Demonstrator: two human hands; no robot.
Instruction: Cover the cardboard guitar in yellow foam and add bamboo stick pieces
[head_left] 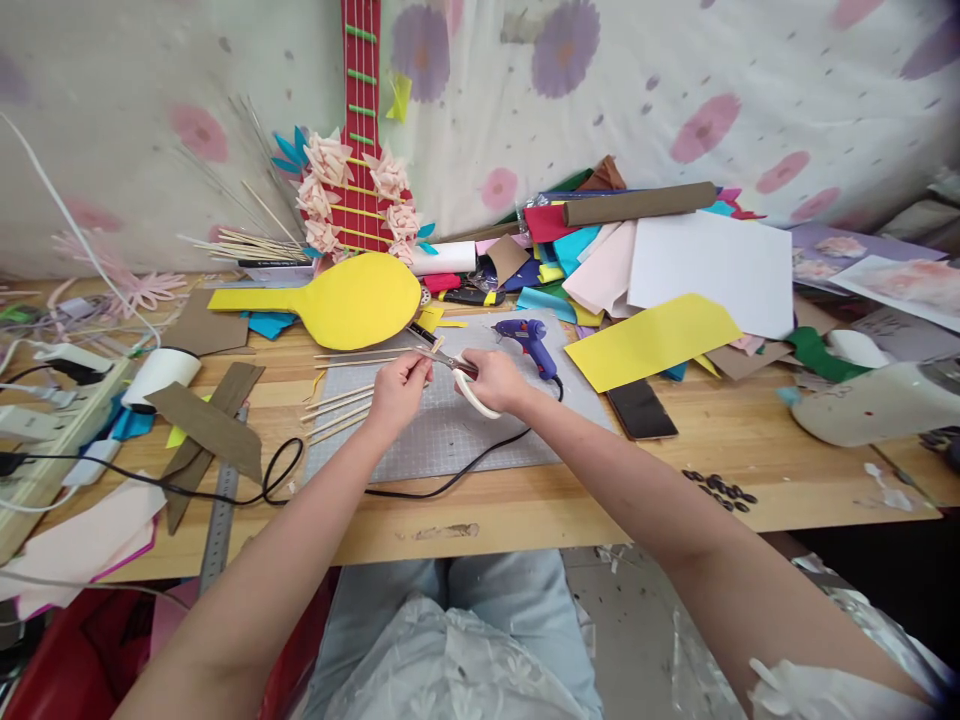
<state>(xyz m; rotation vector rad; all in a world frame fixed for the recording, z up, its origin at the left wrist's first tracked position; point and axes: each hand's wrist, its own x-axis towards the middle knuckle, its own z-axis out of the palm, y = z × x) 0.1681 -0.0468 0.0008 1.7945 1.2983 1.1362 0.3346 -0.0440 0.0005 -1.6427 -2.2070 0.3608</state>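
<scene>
A long wooden table [645,490] runs across the middle of the frame, backed by a flowered cloth [750,90] that fills the top. Sheets of coloured paper [705,265] pile up at the upper right, with a yellow sheet [652,340] lying in front of them and a dark phone [641,410] just below that. Left of centre a red cardboard guitar [358,130] leans on the cloth, and a yellow paddle shape [352,300] lies flat below it. A grey cutting mat [457,430] sits at the centre of the table, crossed by a black cord [420,488] that leads to a blue glue gun [529,338] at the mat's upper edge. A steel ruler [220,520] lies at the lower left. Above the mat, the right hand [495,380] grasps white-handled scissors [469,380], blades pointing up and left. The left hand [397,385] pinches a thin wooden stick [420,368] that reaches the blades, and more sticks [337,405] lie fanned on the mat's left edge. The left fingertips sit close to the blades, so a slip of the scissors could nick them. A stiff stick may splinter or shoot off its cut end among the clutter. The cord could catch a forearm and drag the glue gun, whose tip may be hot, toward the paper.
</scene>
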